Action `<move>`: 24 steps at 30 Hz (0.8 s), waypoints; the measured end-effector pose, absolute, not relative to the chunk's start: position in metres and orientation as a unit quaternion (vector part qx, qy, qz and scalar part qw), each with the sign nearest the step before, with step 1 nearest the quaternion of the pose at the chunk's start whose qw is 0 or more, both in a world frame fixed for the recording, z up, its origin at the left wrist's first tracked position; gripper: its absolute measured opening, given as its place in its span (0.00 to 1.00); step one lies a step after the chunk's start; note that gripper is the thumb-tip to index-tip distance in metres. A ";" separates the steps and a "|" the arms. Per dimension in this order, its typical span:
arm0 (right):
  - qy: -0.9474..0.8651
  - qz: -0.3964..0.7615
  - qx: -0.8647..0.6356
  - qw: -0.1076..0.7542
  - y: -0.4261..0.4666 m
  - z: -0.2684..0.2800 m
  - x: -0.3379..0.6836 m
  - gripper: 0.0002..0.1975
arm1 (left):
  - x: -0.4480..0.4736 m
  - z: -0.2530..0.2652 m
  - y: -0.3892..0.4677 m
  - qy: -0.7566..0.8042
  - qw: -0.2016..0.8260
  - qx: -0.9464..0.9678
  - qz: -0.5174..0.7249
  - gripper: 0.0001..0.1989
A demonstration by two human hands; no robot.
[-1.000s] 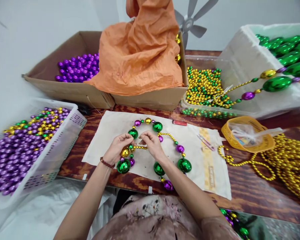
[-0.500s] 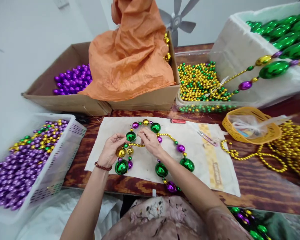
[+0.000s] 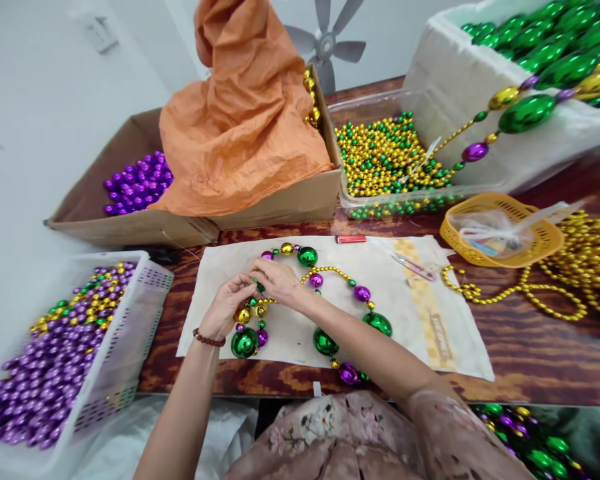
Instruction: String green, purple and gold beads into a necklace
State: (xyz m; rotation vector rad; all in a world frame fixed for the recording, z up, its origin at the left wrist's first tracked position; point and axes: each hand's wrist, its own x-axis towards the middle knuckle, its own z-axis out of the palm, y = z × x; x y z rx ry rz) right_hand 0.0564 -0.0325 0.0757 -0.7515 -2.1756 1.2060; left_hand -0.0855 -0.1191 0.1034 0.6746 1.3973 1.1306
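Note:
A bead necklace [image 3: 379,325] of green, purple and gold beads lies looped on a white cloth [image 3: 290,340]. At its left side, my left hand [image 3: 227,301] pinches the strand beside a green bead [image 3: 260,287], which is mostly covered by fingers. My right hand [image 3: 275,280] meets it there, fingers closed at the same spot; whatever fine piece it grips is hidden. Just below the hands hang gold beads [image 3: 243,315] and a large green bead [image 3: 245,343]. A brown beaded bracelet [image 3: 209,338] circles my left wrist.
Left stands a white basket [image 3: 145,293] of purple beads. Behind are a cardboard box [image 3: 275,203] with orange cloth [image 3: 245,147] and a clear tub [image 3: 347,200] of small beads. A red lighter [image 3: 351,239], scissors [image 3: 414,267] and a yellow basket [image 3: 503,253] lie right.
My right hand has moved left, closing up against my left hand and covering the green bead that showed between them. The camera view has shifted slightly.

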 end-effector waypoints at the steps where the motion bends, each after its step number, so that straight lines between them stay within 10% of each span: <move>1: -0.796 0.476 -0.279 0.248 -0.031 0.074 0.059 0.09 | -0.086 0.104 -0.119 0.600 0.571 0.285 0.483 0.21; 10: -0.854 0.425 -0.222 0.202 -0.031 0.079 0.099 0.07 | -0.097 0.107 -0.118 0.642 0.533 0.312 0.455 0.21; 24: -0.661 0.683 -0.266 0.158 -0.035 0.072 0.068 0.09 | -0.097 0.111 -0.124 0.651 0.432 0.444 0.439 0.14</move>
